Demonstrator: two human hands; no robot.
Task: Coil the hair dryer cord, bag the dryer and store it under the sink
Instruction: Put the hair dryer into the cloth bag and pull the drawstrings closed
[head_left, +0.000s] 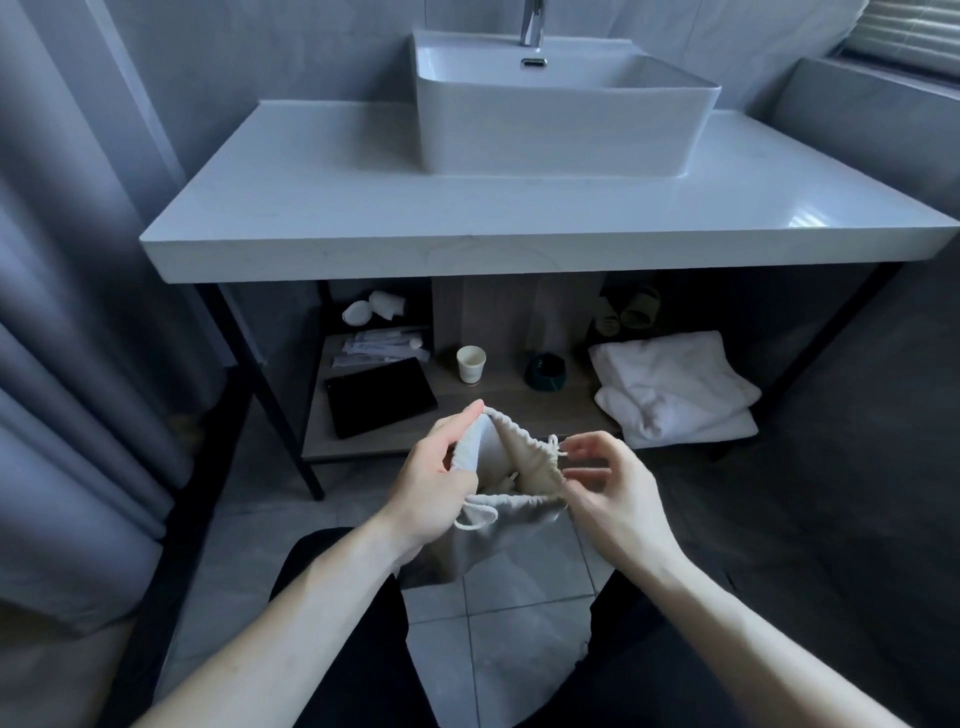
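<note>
A beige drawstring bag (524, 467) hangs in front of me, below the vanity, with its mouth spread wide. My left hand (441, 483) grips the left rim of the mouth. My right hand (602, 478) pinches the right rim next to the drawstring knot (556, 447). Something pale lies deep inside the bag; I cannot tell whether it is the hair dryer. A cord loop (475, 514) dangles below my left hand. The wooden shelf under the sink (400, 441) is just behind the bag.
On the shelf stand a black tablet (382, 397), a paper cup (470, 365), a dark green dish (545, 371), folded white towels (675, 389), slippers (631, 309) and packets (379, 345). The white countertop (467, 228) carries the basin (561, 104). A curtain (67, 312) hangs at the left. My dark-trousered knees flank the tiled floor (498, 639).
</note>
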